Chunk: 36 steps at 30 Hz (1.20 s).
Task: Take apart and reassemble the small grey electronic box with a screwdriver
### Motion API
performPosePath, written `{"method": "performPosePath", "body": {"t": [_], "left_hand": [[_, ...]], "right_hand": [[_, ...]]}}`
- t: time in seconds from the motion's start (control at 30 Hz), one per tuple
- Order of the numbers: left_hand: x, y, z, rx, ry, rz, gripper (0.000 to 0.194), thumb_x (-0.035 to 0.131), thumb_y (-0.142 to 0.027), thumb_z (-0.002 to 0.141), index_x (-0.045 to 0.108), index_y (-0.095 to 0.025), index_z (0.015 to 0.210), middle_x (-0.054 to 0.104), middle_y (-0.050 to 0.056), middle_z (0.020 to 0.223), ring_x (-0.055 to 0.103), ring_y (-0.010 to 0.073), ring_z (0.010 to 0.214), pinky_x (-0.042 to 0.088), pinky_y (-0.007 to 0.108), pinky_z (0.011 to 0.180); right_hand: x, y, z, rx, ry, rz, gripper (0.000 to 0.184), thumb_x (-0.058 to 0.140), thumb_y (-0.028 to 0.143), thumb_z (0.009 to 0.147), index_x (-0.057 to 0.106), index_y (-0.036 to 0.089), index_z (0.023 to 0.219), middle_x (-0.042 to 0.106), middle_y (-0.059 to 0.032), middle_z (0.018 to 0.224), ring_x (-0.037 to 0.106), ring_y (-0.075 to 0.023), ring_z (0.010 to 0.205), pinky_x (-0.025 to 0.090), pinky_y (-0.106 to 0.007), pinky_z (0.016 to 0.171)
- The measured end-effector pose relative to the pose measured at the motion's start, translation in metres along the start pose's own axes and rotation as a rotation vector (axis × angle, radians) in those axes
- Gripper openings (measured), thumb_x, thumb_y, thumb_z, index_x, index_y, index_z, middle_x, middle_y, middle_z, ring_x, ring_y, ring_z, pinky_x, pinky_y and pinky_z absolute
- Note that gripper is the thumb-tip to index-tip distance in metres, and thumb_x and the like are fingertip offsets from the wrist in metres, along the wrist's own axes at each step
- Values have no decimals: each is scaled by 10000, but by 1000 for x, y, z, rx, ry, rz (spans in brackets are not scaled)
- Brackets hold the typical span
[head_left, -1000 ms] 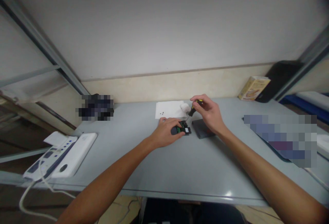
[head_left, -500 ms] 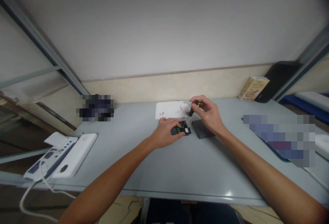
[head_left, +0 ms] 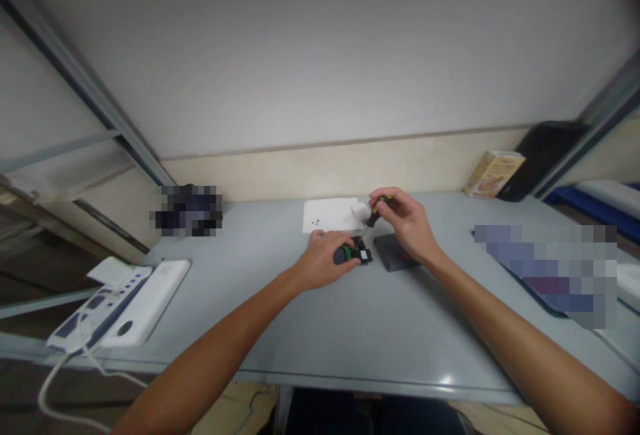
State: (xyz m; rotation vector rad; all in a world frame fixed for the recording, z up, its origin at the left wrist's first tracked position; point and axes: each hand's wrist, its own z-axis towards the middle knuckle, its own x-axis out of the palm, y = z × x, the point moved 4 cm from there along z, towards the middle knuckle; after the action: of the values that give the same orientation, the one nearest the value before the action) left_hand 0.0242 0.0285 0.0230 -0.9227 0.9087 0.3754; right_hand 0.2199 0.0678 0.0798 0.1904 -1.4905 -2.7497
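My left hand (head_left: 323,258) is closed around a small opened black device (head_left: 365,256) with a green circuit board, steadying it on the table. In my right hand (head_left: 407,218) is a screwdriver (head_left: 373,217) with a black and yellow handle, gripped between thumb and fingers. Its thin shaft slants down to the left, and the tip reaches into the device; the exact contact point is too small to make out. Just right of the device lies a dark grey flat case (head_left: 393,253), partly under my right hand. Behind my left hand, several tiny dark pieces (head_left: 315,222) rest on white paper (head_left: 333,210).
A crumpled white piece (head_left: 359,210) sits on the paper's right side. On the left are a power strip (head_left: 95,305) with cables and a white power bank (head_left: 155,298). A yellow box (head_left: 493,174) stands at the back right. Blurred-out items lie at both sides.
Both hands and the screwdriver keep nearly the same pose, with the tip still at the device. The whole view has shifted very slightly.
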Motion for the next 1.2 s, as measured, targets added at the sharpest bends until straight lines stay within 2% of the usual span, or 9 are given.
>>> {"method": "performPosePath", "body": {"t": [0.1,0.33,0.53,0.8,1.07,1.2], "left_hand": [[0,0,0,6,-1,-2,241,700,-410,940,637,-266,1123,704,33,1338,617,264,1262,304,462,1096],[0,0,0,6,5,-4,247,703,-418,938,639,-270,1125,702,36,1346,614,265,1272,298,465,1099],[1,0,0,12,5,3,228,692,-422,948,652,-272,1114,691,39,1368,606,270,1282,301,480,1106],[0,0,0,24,5,11,228,690,-427,951,660,-269,1113,690,41,1374,605,265,1287,308,479,1105],[1,2,0,12,9,23,239,693,-435,945,669,-275,1122,690,44,1374,606,267,1284,317,479,1111],[0,1,0,18,7,20,225,692,-425,949,667,-272,1113,686,46,1380,605,272,1288,319,481,1107]], "right_hand": [[1,0,-1,-4,28,41,260,643,444,969,704,255,1138,695,-38,964,633,-206,903,502,-355,836],[-2,0,-1,-47,-35,-83,212,714,447,917,733,256,1009,683,-49,1049,636,-223,990,510,-347,838],[0,0,0,2,38,29,289,653,446,959,704,279,1190,708,-39,994,645,-220,922,512,-363,833],[0,2,-2,-31,-30,-57,217,711,465,919,714,257,983,694,-38,1007,636,-210,925,512,-342,819],[0,-2,0,9,5,42,293,662,485,946,713,258,1123,701,-39,950,642,-217,897,519,-359,824],[0,-1,-1,0,10,28,253,641,475,964,715,255,1066,698,-45,975,642,-222,923,515,-364,832]]}}
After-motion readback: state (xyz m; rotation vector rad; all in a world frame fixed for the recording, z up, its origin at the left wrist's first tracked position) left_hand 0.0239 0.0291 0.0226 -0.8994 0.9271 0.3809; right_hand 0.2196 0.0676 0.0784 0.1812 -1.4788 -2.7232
